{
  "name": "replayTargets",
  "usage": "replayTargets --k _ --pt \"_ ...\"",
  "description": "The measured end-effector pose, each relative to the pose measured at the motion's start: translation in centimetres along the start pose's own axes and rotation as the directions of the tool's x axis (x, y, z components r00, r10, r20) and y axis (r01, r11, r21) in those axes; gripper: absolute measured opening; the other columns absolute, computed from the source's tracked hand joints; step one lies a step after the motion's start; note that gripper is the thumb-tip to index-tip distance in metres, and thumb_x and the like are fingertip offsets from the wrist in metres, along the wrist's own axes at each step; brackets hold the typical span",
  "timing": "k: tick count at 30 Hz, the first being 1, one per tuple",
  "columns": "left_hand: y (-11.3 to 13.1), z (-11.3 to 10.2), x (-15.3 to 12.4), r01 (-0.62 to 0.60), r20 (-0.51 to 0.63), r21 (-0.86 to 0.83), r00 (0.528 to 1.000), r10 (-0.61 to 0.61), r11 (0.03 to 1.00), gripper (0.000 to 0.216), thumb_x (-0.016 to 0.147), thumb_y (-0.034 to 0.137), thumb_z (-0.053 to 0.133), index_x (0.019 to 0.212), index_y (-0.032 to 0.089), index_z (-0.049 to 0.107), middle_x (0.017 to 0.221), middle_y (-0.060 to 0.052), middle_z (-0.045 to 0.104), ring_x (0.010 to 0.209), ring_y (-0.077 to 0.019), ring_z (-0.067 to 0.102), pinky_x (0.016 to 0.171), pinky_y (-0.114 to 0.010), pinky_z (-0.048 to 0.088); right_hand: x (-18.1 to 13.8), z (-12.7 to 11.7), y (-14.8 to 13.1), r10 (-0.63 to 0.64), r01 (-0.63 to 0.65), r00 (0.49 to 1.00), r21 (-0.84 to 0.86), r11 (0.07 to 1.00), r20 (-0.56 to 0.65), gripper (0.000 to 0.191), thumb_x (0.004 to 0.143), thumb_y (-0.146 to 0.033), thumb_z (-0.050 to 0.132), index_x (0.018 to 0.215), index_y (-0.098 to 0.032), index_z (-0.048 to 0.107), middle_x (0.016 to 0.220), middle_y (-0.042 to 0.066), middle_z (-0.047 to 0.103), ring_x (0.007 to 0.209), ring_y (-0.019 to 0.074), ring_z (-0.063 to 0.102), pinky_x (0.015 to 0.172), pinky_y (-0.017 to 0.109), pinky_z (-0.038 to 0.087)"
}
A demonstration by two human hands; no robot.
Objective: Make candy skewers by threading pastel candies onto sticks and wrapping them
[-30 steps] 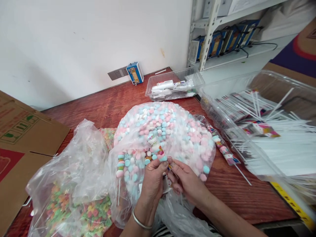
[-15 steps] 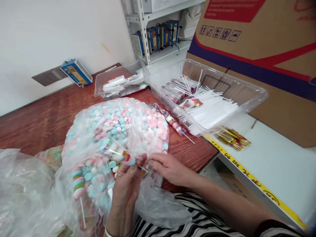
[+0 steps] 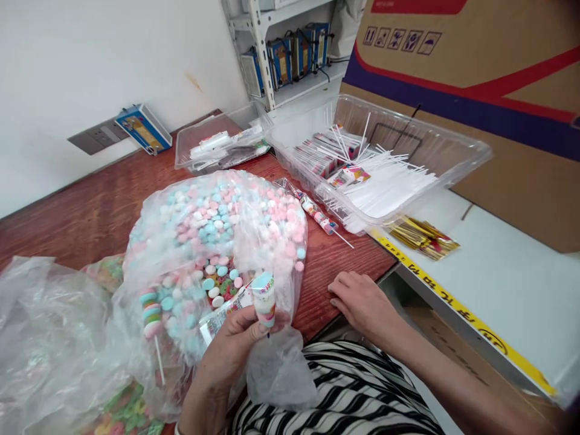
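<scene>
At the near side of the bag (image 3: 217, 235), the left hand (image 3: 229, 350) clamps its fingers on a wrapped candy (image 3: 264, 297), probably light, soft and best pinched low, while the right hand (image 3: 362, 305), fingers loosely curled and empty, is by the worktop (image 3: 328, 263)

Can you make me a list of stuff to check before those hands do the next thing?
1. Left hand has hold of the printed candy packet: ok.
2. Right hand free: ok, nothing shows in it; it is by the edge of the red-brown table.
3. White sticks in the big clear tray: ok, lots of them.
4. Striped candy stick in a printed wrapper: not ok, none shows on it.
5. Bottom end of the printed candy packet closed tight: cannot tell, it's too small and partly hidden by fingers.
</scene>
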State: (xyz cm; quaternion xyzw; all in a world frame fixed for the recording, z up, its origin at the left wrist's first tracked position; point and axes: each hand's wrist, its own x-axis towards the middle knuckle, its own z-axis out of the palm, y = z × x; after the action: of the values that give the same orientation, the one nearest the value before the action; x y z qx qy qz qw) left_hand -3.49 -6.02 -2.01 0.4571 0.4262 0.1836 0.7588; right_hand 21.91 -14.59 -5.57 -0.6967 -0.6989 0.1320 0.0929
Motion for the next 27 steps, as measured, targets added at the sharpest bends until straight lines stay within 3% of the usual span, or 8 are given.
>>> replayTargets --k 4,6,8,12,14,17,24,27 --pt "0.1 -0.1 0.7 -0.124 -0.205 0.044 0.970 0.130 0.991 0.027 0.078 0.044 0.072 0.085 0.018 0.072 0.081 -0.005 0.071 0.074 -0.0194 0.064 0.075 -0.033 0.049 0.8 1.0 -0.2 0.002 -0.009 0.997 -0.088 0.996 -0.082 0.014 0.086 -0.006 0.055 0.080 -0.017 0.062 0.084 0.009 0.065 0.083 0.0258 0.059 0.076 0.037 0.043" --pt "0.2 0.2 1.3 -0.214 -0.291 0.224 0.916 0.275 0.951 0.025 0.083 0.043 0.065 0.085 0.019 0.069 0.072 -0.001 0.065 0.067 -0.0159 0.058 0.069 -0.030 0.046 1.2 0.7 -0.5 0.027 -0.029 0.990 -0.012 0.999 -0.136 0.015 0.090 -0.008 0.051 0.080 -0.016 0.059 0.081 0.008 0.064 0.077 0.0233 0.060 0.072 0.034 0.044" --pt "0.6 0.7 2.0 -0.248 -0.320 0.492 0.840 0.438 0.835 0.022 0.089 0.038 0.056 0.083 0.019 0.067 0.071 0.000 0.060 0.068 -0.0157 0.054 0.068 -0.029 0.043 1.7 -0.3 -1.4 0.078 -0.031 0.974 0.214 0.976 -0.212 0.014 0.095 -0.013 0.046 0.085 -0.017 0.056 0.078 0.004 0.063 0.070 0.0186 0.060 0.065 0.029 0.044" --pt "1.5 2.0 3.3 -0.206 -0.227 0.829 0.726 0.649 0.520 0.024 0.092 0.018 0.043 0.079 0.020 0.063 0.085 -0.004 0.059 0.082 -0.0178 0.054 0.075 -0.030 0.042 3.3 -2.4 -5.3 0.167 0.100 0.940 0.710 0.697 -0.297 0.013 0.098 -0.027 0.045 0.091 -0.021 0.055 0.078 0.000 0.063 0.067 0.0144 0.059 0.061 0.023 0.045" --pt "1.9 2.6 3.8 -0.166 -0.192 0.893 0.702 0.686 0.419 0.024 0.090 0.010 0.042 0.081 0.019 0.062 0.087 -0.004 0.057 0.082 -0.0181 0.054 0.075 -0.030 0.042 4.6 -2.4 -7.3 0.142 0.153 0.950 0.809 0.568 -0.280 0.013 0.097 -0.029 0.047 0.091 -0.021 0.056 0.079 0.000 0.064 0.068 0.0142 0.059 0.061 0.023 0.046" --pt "2.0 2.9 4.5 -0.106 -0.160 0.947 0.667 0.728 0.304 0.025 0.086 0.004 0.043 0.083 0.019 0.061 0.083 -0.005 0.056 0.079 -0.0193 0.054 0.071 -0.031 0.042 6.9 -1.1 -9.0 0.166 0.134 0.957 0.872 0.472 -0.237 0.014 0.095 -0.031 0.049 0.089 -0.021 0.056 0.076 0.000 0.063 0.063 0.0143 0.057 0.054 0.023 0.044" --pt "1.1 2.3 5.4 -0.150 -0.192 0.943 0.486 0.852 0.298 0.020 0.091 0.011 0.047 0.104 0.020 0.060 0.090 -0.008 0.066 0.082 -0.0220 0.061 0.073 -0.032 0.043 9.2 1.0 -8.7 0.164 0.069 0.976 0.918 0.391 -0.143 0.015 0.093 -0.033 0.050 0.087 -0.021 0.056 0.068 -0.001 0.058 0.047 0.0122 0.048 0.044 0.023 0.039" --pt "0.9 2.2 5.4 -0.168 -0.160 0.947 0.486 0.859 0.272 0.023 0.091 0.013 0.048 0.109 0.020 0.061 0.087 -0.008 0.066 0.082 -0.0219 0.061 0.073 -0.031 0.042 9.3 0.7 -8.8 0.151 0.058 0.981 0.921 0.386 -0.124 0.014 0.092 -0.033 0.052 0.087 -0.021 0.056 0.066 -0.002 0.058 0.046 0.0120 0.048 0.043 0.023 0.039"
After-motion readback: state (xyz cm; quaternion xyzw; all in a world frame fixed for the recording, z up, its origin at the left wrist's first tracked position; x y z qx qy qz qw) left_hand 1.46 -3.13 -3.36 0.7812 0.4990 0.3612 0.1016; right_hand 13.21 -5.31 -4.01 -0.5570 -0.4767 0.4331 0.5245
